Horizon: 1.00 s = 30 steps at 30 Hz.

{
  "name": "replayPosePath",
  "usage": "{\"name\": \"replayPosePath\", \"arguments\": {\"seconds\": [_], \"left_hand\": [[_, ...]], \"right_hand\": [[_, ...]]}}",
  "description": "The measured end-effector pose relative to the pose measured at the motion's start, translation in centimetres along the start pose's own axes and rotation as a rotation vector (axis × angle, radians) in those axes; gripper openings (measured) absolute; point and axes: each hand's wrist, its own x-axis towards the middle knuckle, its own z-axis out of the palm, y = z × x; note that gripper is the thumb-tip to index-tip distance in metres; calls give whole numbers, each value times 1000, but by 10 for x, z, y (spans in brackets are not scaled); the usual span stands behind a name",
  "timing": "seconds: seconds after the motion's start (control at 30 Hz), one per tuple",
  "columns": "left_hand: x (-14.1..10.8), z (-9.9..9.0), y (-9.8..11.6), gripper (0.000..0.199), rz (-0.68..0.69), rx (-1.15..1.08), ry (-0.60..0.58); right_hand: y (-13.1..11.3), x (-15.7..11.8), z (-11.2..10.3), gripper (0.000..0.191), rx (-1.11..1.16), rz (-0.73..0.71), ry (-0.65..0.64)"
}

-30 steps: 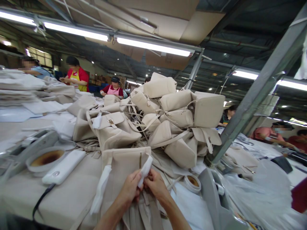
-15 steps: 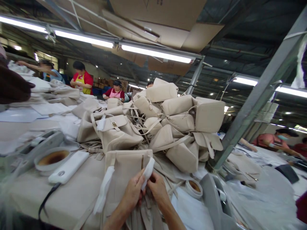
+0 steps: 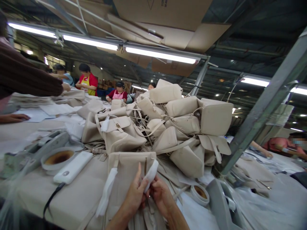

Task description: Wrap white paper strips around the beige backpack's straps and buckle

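Note:
A beige bag [image 3: 127,163] lies in front of me, with white wrapping [image 3: 152,171] around its right strap and more white wrapping [image 3: 106,191] around the left one. My left hand [image 3: 134,198] pinches the right wrapped strap between thumb and curled fingers, its index finger pointing up. Closed around the strap's lower end is my right hand [image 3: 164,196], close beside the left. A small bit of metal glints between the hands; its kind is unclear. Beige straps hang below my fingers, partly hidden by them.
Behind the bag rises a heap of beige bags [image 3: 168,137]. Cups of brown liquid stand left [image 3: 59,157] and right [image 3: 200,194]. A white corded device [image 3: 73,167] and a grey tape dispenser [image 3: 223,201] flank me. A co-worker's sleeve [image 3: 31,73] reaches in from the left; a metal post [image 3: 259,105] slants at right.
My left index finger has lifted off the wrapping and straightened. My right hand has turned slightly, showing more of its fingers. The co-worker's arm at left reaches farther in. The view has shifted slightly.

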Motion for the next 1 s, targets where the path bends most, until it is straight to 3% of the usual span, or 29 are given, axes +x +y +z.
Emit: {"name": "replayPosePath", "arguments": {"seconds": [0.1, 0.2, 0.4, 0.57, 0.8, 0.9, 1.0], "left_hand": [[-3, 0, 3, 113, -13, -62, -18], [-5, -1, 6, 119, -52, -151, -79], [-13, -4, 15, 109, -95, -375, -210], [-16, -5, 19, 97, -65, -407, -271], [-11, -2, 15, 101, -37, -362, -208], [-7, 0, 11, 110, -48, -342, -155], [-4, 2, 2, 114, -21, -352, -82]], "right_hand": [[-4, 5, -1, 28, 42, 92, -32], [-4, 13, 2, 41, 91, 153, -53], [15, 33, 19, 61, 130, 51, -13], [23, 43, 24, 65, 144, -92, 116], [7, 23, 17, 85, 274, 10, 91], [6, 16, 24, 79, 237, -57, 198], [13, 18, 30, 89, 84, -90, 309]]}}
